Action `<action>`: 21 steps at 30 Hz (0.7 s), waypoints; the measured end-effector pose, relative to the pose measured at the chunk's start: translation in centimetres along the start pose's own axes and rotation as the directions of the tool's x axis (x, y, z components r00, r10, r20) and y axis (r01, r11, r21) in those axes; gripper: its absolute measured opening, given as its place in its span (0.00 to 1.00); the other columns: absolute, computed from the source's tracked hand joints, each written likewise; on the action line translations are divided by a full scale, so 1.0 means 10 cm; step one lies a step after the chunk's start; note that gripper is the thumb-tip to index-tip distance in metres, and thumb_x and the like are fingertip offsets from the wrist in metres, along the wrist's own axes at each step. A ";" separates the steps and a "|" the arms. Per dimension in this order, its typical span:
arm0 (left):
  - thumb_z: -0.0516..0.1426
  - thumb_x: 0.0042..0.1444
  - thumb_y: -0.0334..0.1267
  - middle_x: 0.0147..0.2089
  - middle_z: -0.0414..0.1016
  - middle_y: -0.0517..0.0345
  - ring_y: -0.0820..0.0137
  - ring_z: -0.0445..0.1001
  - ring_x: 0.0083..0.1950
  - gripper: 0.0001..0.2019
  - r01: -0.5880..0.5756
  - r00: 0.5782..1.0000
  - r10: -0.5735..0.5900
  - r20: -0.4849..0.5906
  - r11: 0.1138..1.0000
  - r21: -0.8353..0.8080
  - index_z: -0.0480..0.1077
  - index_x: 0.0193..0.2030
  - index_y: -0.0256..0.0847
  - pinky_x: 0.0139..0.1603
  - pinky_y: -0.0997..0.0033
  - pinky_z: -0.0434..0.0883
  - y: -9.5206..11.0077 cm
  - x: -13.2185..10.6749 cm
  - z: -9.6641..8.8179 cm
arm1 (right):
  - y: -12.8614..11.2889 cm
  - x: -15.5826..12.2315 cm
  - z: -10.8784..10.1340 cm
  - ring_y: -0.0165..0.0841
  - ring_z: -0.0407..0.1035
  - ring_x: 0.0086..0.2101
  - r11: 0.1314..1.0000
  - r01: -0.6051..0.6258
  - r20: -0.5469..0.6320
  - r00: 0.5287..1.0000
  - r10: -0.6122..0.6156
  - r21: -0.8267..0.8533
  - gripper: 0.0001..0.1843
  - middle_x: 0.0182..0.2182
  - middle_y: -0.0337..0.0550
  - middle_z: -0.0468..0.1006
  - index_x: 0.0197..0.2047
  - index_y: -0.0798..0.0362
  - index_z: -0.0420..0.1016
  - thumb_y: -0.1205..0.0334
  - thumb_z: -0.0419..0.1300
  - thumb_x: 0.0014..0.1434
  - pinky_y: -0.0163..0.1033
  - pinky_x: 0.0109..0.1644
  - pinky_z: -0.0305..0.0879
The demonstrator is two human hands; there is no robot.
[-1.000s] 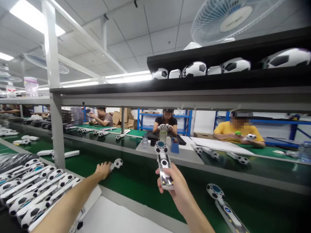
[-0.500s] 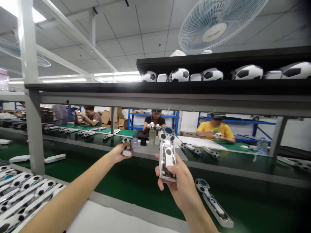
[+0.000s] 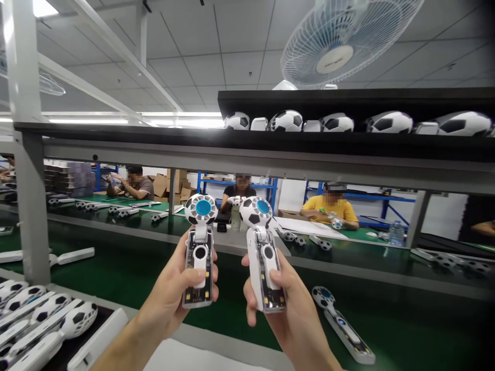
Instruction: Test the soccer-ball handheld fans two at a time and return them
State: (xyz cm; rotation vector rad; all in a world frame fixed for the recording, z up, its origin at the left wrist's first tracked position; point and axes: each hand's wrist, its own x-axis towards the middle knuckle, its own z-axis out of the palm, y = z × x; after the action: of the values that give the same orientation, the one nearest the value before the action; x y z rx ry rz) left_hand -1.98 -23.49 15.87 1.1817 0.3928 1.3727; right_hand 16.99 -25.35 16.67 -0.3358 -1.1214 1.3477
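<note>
My left hand [image 3: 176,288] is closed around the handle of a soccer-ball-patterned handheld fan [image 3: 199,247], held upright with its blue-centred head on top and my thumb on the handle's front. My right hand [image 3: 284,299] grips a second soccer-ball handheld fan [image 3: 263,252] the same way, just to the right. Both fans stand side by side in front of me above the green conveyor belt [image 3: 127,273]. A third fan of the same kind [image 3: 342,324] lies flat on the belt at the right.
A tray of several more fans [image 3: 42,322] sits at lower left. A grey post [image 3: 29,196] rises at left. A black shelf [image 3: 348,139] overhead carries soccer-ball parts. Three people sit working across the line. A ceiling fan [image 3: 340,36] hangs above.
My left hand picked a fan off the belt and brought it up beside the one in my right hand. My right hand has raised its fan slightly. The view has shifted right.
</note>
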 end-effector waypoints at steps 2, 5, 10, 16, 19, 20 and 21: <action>0.63 0.54 0.35 0.43 0.72 0.56 0.71 0.74 0.32 0.19 0.047 0.995 -0.041 0.090 0.997 -0.065 0.68 0.52 0.47 0.29 0.70 0.73 0.01 -0.08 -0.03 | 0.01 -0.01 -0.01 0.37 0.75 0.28 0.999 -0.046 0.011 0.999 0.046 -0.010 0.13 0.42 0.47 0.79 0.49 0.51 0.73 0.61 0.59 0.60 0.40 0.30 0.74; 0.61 0.56 0.37 0.40 0.73 0.54 0.73 0.73 0.30 0.12 0.149 0.973 -0.104 0.208 0.965 -0.214 0.72 0.48 0.40 0.28 0.73 0.72 0.01 -0.19 -0.09 | 0.04 -0.01 -0.04 0.42 0.79 0.32 0.991 -0.133 0.050 0.990 0.135 -0.032 0.18 0.38 0.52 0.82 0.51 0.52 0.73 0.59 0.62 0.58 0.41 0.38 0.73; 0.55 0.61 0.37 0.38 0.77 0.51 0.72 0.78 0.28 0.18 0.262 0.918 -0.069 0.391 0.845 -0.466 0.72 0.56 0.35 0.28 0.77 0.74 0.01 -0.23 -0.23 | 0.09 -0.03 -0.04 0.42 0.80 0.34 0.966 -0.246 0.123 0.964 0.236 0.076 0.23 0.43 0.56 0.83 0.56 0.52 0.75 0.56 0.64 0.58 0.40 0.39 0.73; 0.59 0.58 0.38 0.49 0.80 0.46 0.61 0.82 0.36 0.23 0.196 0.935 -0.089 0.342 0.936 -0.294 0.68 0.61 0.41 0.35 0.66 0.76 0.05 -0.21 -0.26 | 0.17 -0.05 -0.04 0.45 0.79 0.33 0.971 -0.225 0.051 0.972 0.230 -0.082 0.32 0.40 0.52 0.82 0.61 0.48 0.68 0.52 0.66 0.54 0.45 0.38 0.75; 0.62 0.57 0.38 0.49 0.77 0.49 0.63 0.79 0.40 0.30 0.029 0.997 -0.042 0.069 0.983 0.179 0.60 0.65 0.49 0.42 0.65 0.74 -0.02 -0.21 -0.24 | 0.31 -0.05 -0.01 0.46 0.76 0.43 0.900 -0.107 -0.166 0.985 0.039 -0.422 0.43 0.54 0.51 0.74 0.70 0.39 0.49 0.54 0.65 0.57 0.48 0.44 0.74; 0.62 0.58 0.39 0.50 0.75 0.50 0.63 0.77 0.43 0.30 -0.028 0.999 0.034 -0.013 0.943 0.331 0.58 0.66 0.51 0.46 0.65 0.72 -0.05 -0.22 -0.23 | 0.37 -0.04 0.00 0.46 0.74 0.48 0.844 -0.068 -0.198 0.979 -0.046 -0.532 0.44 0.59 0.50 0.69 0.72 0.36 0.44 0.54 0.63 0.59 0.50 0.49 0.71; 0.61 0.59 0.40 0.53 0.72 0.50 0.64 0.74 0.47 0.29 -0.070 0.991 0.113 -0.070 0.892 0.447 0.57 0.66 0.52 0.50 0.65 0.71 -0.09 -0.22 -0.22 | 0.42 -0.04 0.01 0.46 0.70 0.53 0.780 -0.036 -0.202 0.972 -0.117 -0.625 0.43 0.63 0.49 0.64 0.72 0.35 0.41 0.53 0.60 0.61 0.51 0.54 0.68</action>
State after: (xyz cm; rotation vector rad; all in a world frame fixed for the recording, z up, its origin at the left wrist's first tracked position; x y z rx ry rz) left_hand -3.80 -24.31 13.34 1.5263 0.7576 1.4688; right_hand 14.47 -24.63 13.40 -0.9291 -1.3478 0.8278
